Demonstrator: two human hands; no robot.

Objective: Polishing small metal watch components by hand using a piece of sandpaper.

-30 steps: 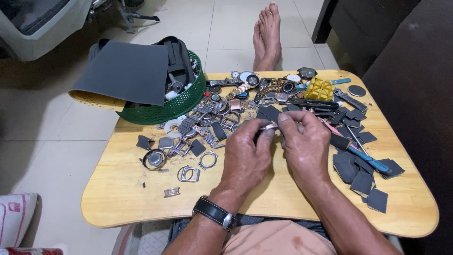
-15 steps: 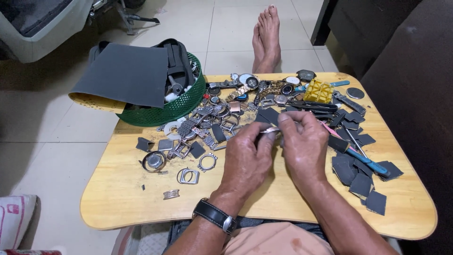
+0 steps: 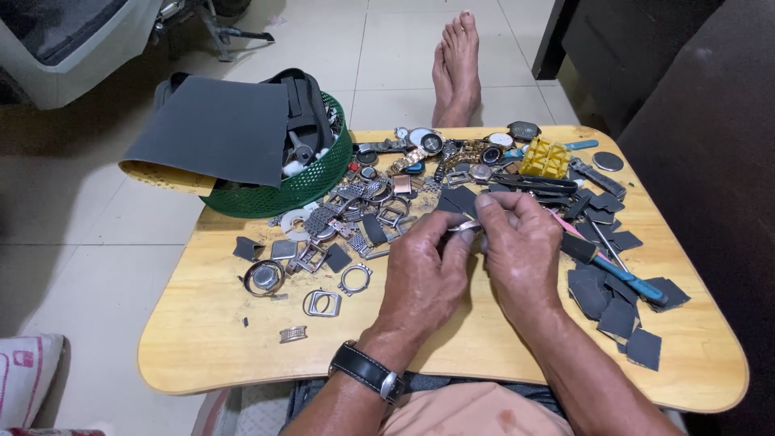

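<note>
My left hand (image 3: 422, 274) and my right hand (image 3: 521, 246) meet over the middle of a small wooden table (image 3: 202, 323). Both pinch a small silvery metal part (image 3: 465, 227) between their fingertips. A dark wristwatch (image 3: 367, 371) sits on my left wrist. Just beyond the hands lies a heap of watch cases, buckles and bracelet pieces (image 3: 371, 202).
A green mesh basket (image 3: 311, 182) at the table's back left holds dark straps, with a sheet of grey sandpaper (image 3: 214, 129) draped over it. Small dark sandpaper squares (image 3: 617, 311), a blue-handled tool (image 3: 626, 278) and a yellow block (image 3: 545, 157) lie right. A person's bare feet (image 3: 456, 64) rest beyond.
Both hands stay together on the small metal part, with only slight finger shifts. Nothing on the table has moved.
</note>
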